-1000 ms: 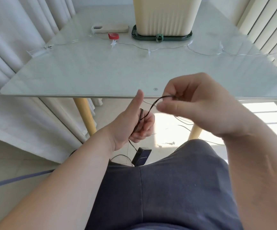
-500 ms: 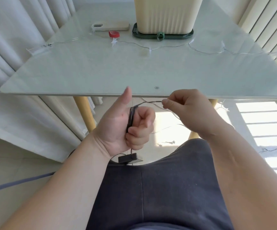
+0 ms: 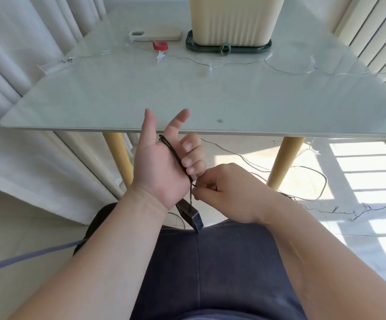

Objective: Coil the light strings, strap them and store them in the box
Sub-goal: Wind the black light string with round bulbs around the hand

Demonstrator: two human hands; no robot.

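My left hand (image 3: 162,162) is raised palm-up just below the table's front edge, thumb and forefinger straight, the other fingers curled over several dark turns of the light string's wire (image 3: 174,153) that cross the palm. A black battery box (image 3: 190,215) hangs from that wire under the wrist. My right hand (image 3: 229,192) pinches the wire just below the left hand's little finger. The rest of the dark string (image 3: 353,212) trails over the floor at right. A second, clear string with white stars (image 3: 210,65) lies across the table. The cream box (image 3: 231,19) stands at the back on a green lid (image 3: 229,48).
A phone (image 3: 156,35) and a red strap roll (image 3: 160,45) lie left of the box. A green strap (image 3: 225,48) sits at the lid's front. Curtains hang on both sides. Yellow table legs (image 3: 283,162) stand close behind my hands. Loose clear wire (image 3: 312,181) loops on the floor.
My left hand has opened its thumb and forefinger and turned palm-up. My right hand has dropped from the upper right to just below the left hand, bringing the wire down around it.
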